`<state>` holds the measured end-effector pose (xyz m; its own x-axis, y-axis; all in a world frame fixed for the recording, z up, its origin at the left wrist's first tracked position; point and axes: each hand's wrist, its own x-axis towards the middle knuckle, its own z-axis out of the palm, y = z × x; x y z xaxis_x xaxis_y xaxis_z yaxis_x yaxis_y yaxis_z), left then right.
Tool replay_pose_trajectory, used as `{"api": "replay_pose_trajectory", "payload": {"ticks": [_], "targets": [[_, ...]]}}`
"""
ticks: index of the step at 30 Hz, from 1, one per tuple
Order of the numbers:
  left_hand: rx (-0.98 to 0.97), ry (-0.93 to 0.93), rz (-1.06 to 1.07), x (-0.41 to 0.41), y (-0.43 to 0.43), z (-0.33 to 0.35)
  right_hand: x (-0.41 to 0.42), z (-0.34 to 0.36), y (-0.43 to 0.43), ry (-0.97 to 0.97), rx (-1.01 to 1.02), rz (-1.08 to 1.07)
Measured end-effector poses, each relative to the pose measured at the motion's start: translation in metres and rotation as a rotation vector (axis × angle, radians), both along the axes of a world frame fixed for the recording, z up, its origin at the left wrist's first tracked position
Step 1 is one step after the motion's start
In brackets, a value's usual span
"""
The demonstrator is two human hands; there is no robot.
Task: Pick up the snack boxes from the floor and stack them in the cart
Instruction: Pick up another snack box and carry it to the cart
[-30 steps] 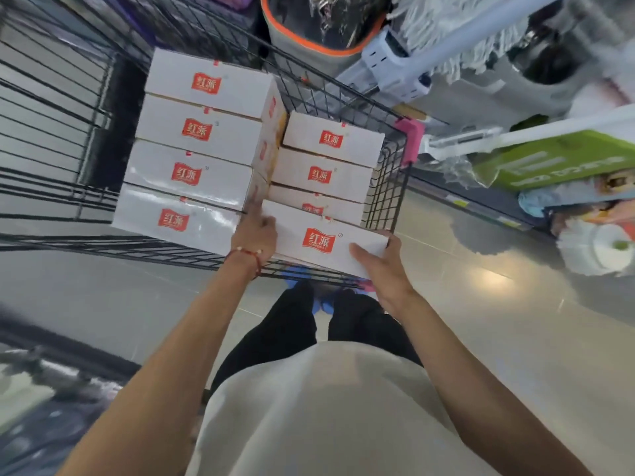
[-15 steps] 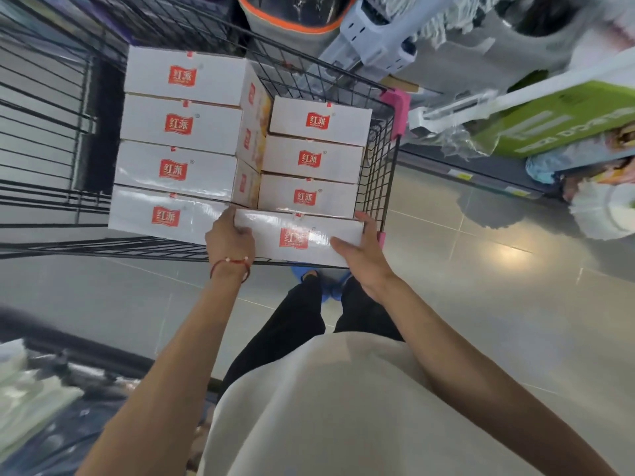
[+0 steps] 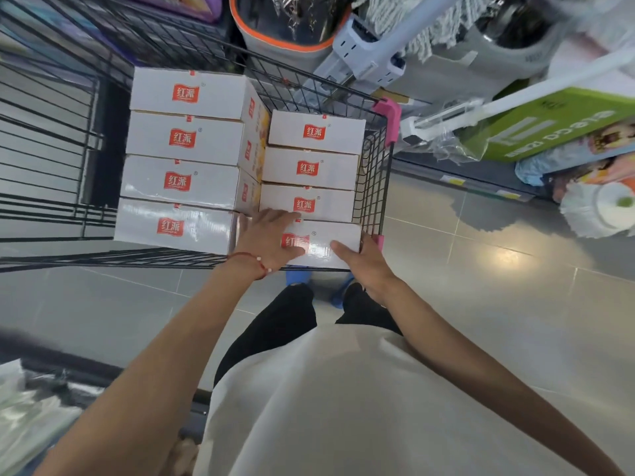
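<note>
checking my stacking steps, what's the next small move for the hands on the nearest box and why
Probably let go and lift both hands away. The nearest box looks seated in the cart, lined up with the three boxes beyond it. The left hand lies flat on its top, and the right hand holds its right end, thumb on top.

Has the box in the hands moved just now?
Yes. The near box has come down: it was tilted, overlapping the right column's third box, and now lies flat before it in the cart.
</note>
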<state>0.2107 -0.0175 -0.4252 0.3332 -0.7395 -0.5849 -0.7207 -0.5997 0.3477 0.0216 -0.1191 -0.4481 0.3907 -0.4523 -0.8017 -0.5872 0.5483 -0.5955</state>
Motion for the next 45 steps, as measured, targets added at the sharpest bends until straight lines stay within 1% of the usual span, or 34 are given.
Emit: {"api": "replay_pose_trajectory", "payload": {"ticks": [2,6,12,15,17,20,22,26,34,39,45], "targets": [[-0.012,-0.005,-0.025,0.002,0.003,-0.004,0.001,-0.001,0.003,0.004,-0.004,0.016],[-0.096,-0.004,-0.024,0.008,0.006,-0.005,0.007,0.008,0.011,0.023,-0.002,-0.006],[-0.099,0.087,-0.045,0.018,0.005,0.008,0.017,0.031,0.030,0.054,-0.037,-0.044],[-0.119,0.123,-0.046,0.016,0.001,0.007,0.011,0.031,0.038,0.021,-0.050,-0.040],[-0.137,0.134,-0.058,0.010,-0.005,0.009,0.002,0.027,0.042,0.036,-0.094,-0.049],[-0.182,0.148,-0.094,-0.006,-0.015,0.014,-0.018,0.028,0.048,0.065,-0.178,-0.198],[-0.229,0.157,-0.120,-0.022,-0.022,0.017,-0.035,0.034,0.052,0.046,-0.164,-0.353],[-0.314,0.181,-0.186,-0.071,-0.037,0.026,-0.086,0.039,0.059,0.009,-0.146,-0.581],[-0.349,0.287,-0.317,-0.215,-0.067,0.043,-0.224,0.064,0.058,-0.096,-0.170,-1.008],[-0.378,0.355,-0.342,-0.319,-0.084,0.052,-0.318,0.081,0.059,-0.117,-0.203,-1.163],[-0.368,0.496,-0.397,-0.437,-0.112,0.062,-0.426,0.098,0.057,-0.099,-0.264,-1.338]]}}
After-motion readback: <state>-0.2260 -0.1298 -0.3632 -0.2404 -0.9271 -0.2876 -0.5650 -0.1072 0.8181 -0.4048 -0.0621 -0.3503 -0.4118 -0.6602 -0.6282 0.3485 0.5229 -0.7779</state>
